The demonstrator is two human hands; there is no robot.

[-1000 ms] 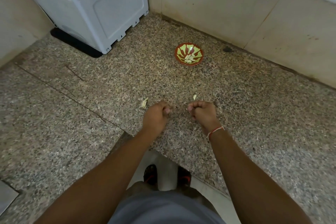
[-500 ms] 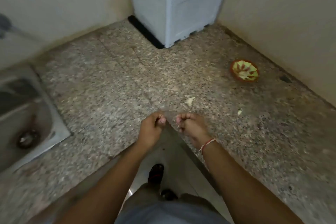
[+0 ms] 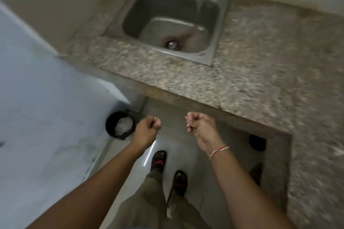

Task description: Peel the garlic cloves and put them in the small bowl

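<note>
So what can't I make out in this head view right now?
- Small bowl: out of frame, beyond the right edge or behind.
- Right hand: curled fingers hide most of what it pinches; only pale scraps show.
- Left hand: fist hides any contents.
- Black bin: contents a blurred white mass.
- Granite counter: motion-blurred.

steel sink point(image 3: 219, 29) in granite counter point(image 3: 260, 72); black bin point(image 3: 111, 128) on floor.

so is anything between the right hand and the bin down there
Only the left hand, which sits between the right hand, pinching pale scraps, and the open bin on the floor. Nothing covers the bin.
</note>
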